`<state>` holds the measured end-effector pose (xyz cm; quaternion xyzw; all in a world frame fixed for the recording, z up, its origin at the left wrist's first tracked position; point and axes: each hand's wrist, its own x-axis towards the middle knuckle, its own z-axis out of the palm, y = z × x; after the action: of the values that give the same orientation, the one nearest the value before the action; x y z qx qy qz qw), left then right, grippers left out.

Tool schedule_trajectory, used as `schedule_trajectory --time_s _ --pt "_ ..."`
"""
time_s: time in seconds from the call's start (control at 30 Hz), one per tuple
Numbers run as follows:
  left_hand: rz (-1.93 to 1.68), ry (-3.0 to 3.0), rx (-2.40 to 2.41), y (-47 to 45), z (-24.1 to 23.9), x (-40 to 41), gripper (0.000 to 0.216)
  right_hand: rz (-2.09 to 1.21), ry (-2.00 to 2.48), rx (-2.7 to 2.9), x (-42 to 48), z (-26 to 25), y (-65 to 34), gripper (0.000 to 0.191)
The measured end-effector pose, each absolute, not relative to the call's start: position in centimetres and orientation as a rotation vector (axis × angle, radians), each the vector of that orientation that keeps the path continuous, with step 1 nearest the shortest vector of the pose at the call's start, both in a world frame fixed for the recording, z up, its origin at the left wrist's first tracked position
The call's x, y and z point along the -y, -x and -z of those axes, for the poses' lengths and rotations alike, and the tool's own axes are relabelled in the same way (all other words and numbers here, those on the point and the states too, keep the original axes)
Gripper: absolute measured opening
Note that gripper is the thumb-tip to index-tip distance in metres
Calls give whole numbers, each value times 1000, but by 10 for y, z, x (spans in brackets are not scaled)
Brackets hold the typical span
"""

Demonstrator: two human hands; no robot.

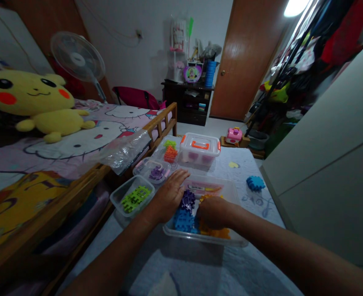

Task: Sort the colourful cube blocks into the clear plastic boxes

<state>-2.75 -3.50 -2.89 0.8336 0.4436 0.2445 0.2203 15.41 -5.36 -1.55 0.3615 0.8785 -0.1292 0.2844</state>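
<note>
A clear plastic tray (231, 191) lies on the pale mat in front of me, holding purple, blue and orange toy blocks. My left hand (169, 193) rests flat on the tray's left edge, fingers stretched out beside the purple blocks (188, 200). My right hand (212, 212) is curled down into the tray over the orange blocks (215, 233), next to the blue blocks (183, 220). What its fingers hold is hidden.
Small clear tubs stand to the left: green blocks (135, 197), purple blocks (155, 172), orange and green blocks (170, 151). A lidded box with orange handle (200, 148) is behind. A blue piece (255, 183) lies on the mat. Wooden bed frame (76, 193) at left, white cabinet (323, 156) at right.
</note>
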Motion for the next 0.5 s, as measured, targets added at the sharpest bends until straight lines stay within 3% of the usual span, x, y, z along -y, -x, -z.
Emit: schedule_trajectory --time_s 0.5 --pt "-675 -2297 -1229 27 26 35 49 229 -759 -2476 51 17 -157 22"
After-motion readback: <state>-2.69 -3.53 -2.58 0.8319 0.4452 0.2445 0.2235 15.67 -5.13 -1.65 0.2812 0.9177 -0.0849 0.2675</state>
